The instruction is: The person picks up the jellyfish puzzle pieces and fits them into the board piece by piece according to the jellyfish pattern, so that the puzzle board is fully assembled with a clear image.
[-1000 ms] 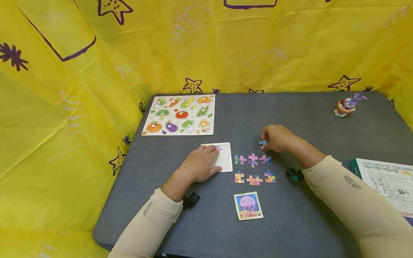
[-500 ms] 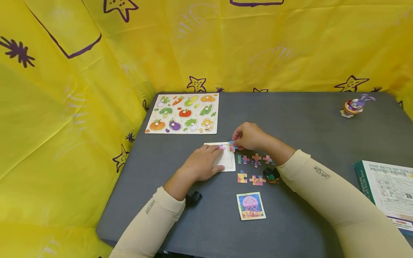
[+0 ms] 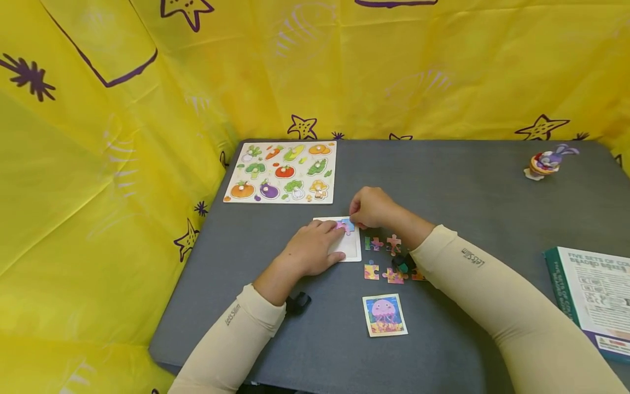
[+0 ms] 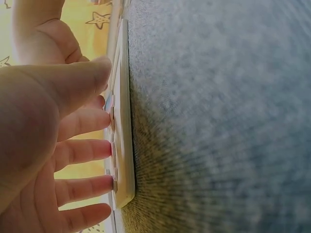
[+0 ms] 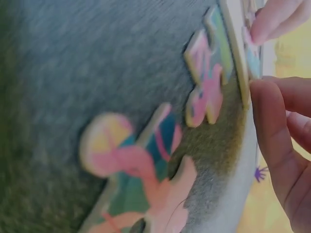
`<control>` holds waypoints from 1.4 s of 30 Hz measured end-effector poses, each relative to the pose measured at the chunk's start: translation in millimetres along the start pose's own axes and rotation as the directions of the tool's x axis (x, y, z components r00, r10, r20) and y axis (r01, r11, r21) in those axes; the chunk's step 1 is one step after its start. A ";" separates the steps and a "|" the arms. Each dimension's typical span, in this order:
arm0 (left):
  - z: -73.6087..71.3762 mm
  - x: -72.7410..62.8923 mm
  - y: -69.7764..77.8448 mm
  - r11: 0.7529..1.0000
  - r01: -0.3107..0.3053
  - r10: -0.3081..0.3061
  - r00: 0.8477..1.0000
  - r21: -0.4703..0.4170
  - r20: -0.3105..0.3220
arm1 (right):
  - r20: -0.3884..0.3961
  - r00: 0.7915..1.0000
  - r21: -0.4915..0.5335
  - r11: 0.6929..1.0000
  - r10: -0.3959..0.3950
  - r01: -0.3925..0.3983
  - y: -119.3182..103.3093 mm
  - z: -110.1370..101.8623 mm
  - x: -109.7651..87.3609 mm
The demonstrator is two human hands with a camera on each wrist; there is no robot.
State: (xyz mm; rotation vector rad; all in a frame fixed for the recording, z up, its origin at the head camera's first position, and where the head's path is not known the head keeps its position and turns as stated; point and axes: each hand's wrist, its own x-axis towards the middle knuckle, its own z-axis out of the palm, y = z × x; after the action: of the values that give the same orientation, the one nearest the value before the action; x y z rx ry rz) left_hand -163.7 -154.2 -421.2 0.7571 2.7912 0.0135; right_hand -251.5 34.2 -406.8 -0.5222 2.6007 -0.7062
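My left hand (image 3: 311,249) lies over the left side of a small white puzzle tray (image 3: 351,251), its fingers extended onto pieces along the tray's far edge. In the left wrist view, the straight fingertips (image 4: 108,149) touch thin pieces on the tray. At the tray's far right corner, my right hand (image 3: 376,209) pinches the edge of a blue and pink puzzle piece (image 3: 349,224), which lies against a pink piece. The right wrist view has the thumb (image 5: 267,104) and a finger meeting at that corner. Part of the pieces is hidden under the left fingers.
Several loose puzzle pieces (image 3: 394,244) lie in two rows right of the tray, some covered by the right wrist. Nearer is a jellyfish picture card (image 3: 385,315). A vegetable peg board (image 3: 280,173), a rabbit figurine (image 3: 547,163) and a box (image 3: 590,298) stand around.
My right hand has carried the blue and pink puzzle piece leftward from beyond the loose rows into the tray's far right corner. My left hand has stayed on the tray.
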 end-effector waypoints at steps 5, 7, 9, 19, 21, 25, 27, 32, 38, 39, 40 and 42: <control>-2.1 -0.3 -0.1 1.000 0.006 -0.006 1.000 -0.002 0.013 | -0.005 1.000 -0.062 0.998 -0.014 0.014 0.1 -0.7 -0.6; -2.9 -0.5 -0.6 1.000 0.006 -0.006 1.000 -0.007 0.018 | -0.006 1.000 -0.065 0.998 -0.019 0.019 0.2 -0.4 -0.3; -3.3 -0.8 -1.1 1.000 0.008 -0.008 1.000 -0.012 0.024 | -0.010 1.000 -0.066 0.998 -0.026 0.025 0.1 -0.2 0.2; -4.4 -1.0 -3.3 1.000 -0.004 0.004 1.000 -0.015 0.026 | -0.009 1.000 -0.082 0.996 -0.029 0.028 2.5 -3.6 1.9; -5.0 -1.2 -3.0 1.000 -0.001 0.002 1.000 -0.014 0.024 | -0.009 1.000 -0.083 0.996 -0.021 0.021 3.0 -4.0 2.3; -5.5 -0.2 -1.8 1.000 0.004 -0.004 1.000 0.000 0.023 | -0.019 1.000 -0.094 0.995 -0.018 0.016 4.7 -3.4 4.0; -5.6 0.4 -0.9 1.000 0.006 -0.006 1.000 0.009 0.025 | -0.023 1.000 -0.097 0.995 -0.011 0.009 5.1 -3.0 4.6; -4.7 1.4 -0.4 1.000 0.016 -0.017 0.999 0.023 0.033 | -0.023 1.000 -0.094 0.996 0.003 -0.005 5.3 -0.8 5.9; -3.3 1.5 -1.3 1.000 0.020 -0.020 0.999 0.005 0.041 | -0.031 0.999 -0.107 0.994 0.005 -0.008 2.1 1.7 5.2; -3.3 1.4 -1.4 1.000 0.019 -0.019 0.999 0.002 0.042 | -0.033 0.999 -0.114 0.993 0.006 -0.010 1.5 1.8 5.2; -3.3 1.3 -1.5 1.000 0.018 -0.018 0.999 0.000 0.043 | -0.035 0.999 -0.115 0.993 0.007 -0.011 1.4 1.9 5.6; -3.7 1.0 -1.3 1.000 0.015 -0.015 0.999 -0.003 0.045 | -0.035 0.999 -0.117 0.993 0.011 -0.015 0.5 1.0 6.1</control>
State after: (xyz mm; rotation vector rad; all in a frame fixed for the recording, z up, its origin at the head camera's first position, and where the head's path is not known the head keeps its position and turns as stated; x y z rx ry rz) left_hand -166.1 -154.6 -417.9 0.7264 2.7539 -0.0013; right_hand -256.4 31.5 -409.6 -0.5320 2.6873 -0.5659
